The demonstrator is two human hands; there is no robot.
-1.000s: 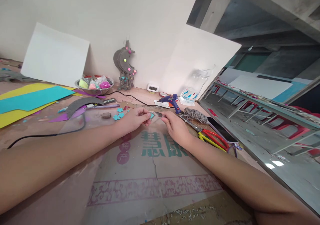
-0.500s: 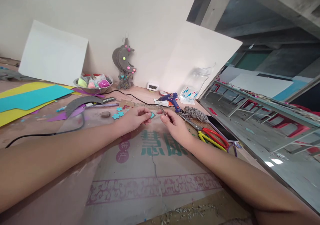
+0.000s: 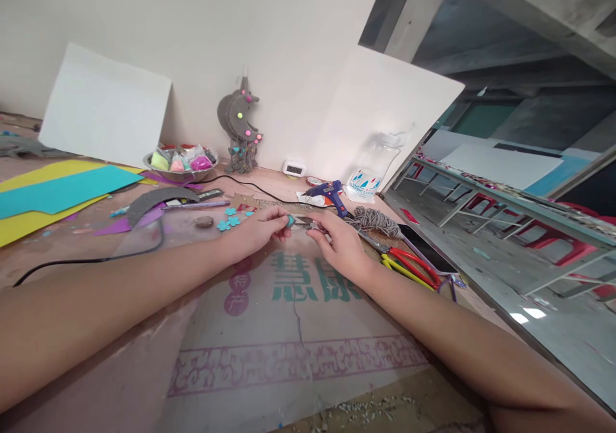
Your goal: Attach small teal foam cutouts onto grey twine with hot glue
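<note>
My left hand (image 3: pixel 270 229) pinches a small teal piece (image 3: pixel 290 220) between thumb and fingertips. Facing it, my right hand (image 3: pixel 337 237) is closed around small scissors (image 3: pixel 304 222); their metal blades point left at the teal piece, and the handles are mostly hidden by my fingers. Whether the blades touch the piece I cannot tell. Just left of my left hand lie several teal flower cut-outs (image 3: pixel 228 224). Both hands hover over a translucent printed plastic sheet (image 3: pixel 289 321).
A blue glue gun (image 3: pixel 327 194), a bundle of grey cord (image 3: pixel 376 220), red-and-yellow-handled pliers (image 3: pixel 414 269) and a phone (image 3: pixel 426 247) lie to the right. Behind stand a metal bowl (image 3: pixel 179 175), a grey moon ornament (image 3: pixel 239 120), a small clock (image 3: pixel 294 168) and a plastic jug (image 3: pixel 373 170).
The scissors in my right hand have swung round to point left, and their blades now reach the teal piece. My left hand has turned the piece slightly.
</note>
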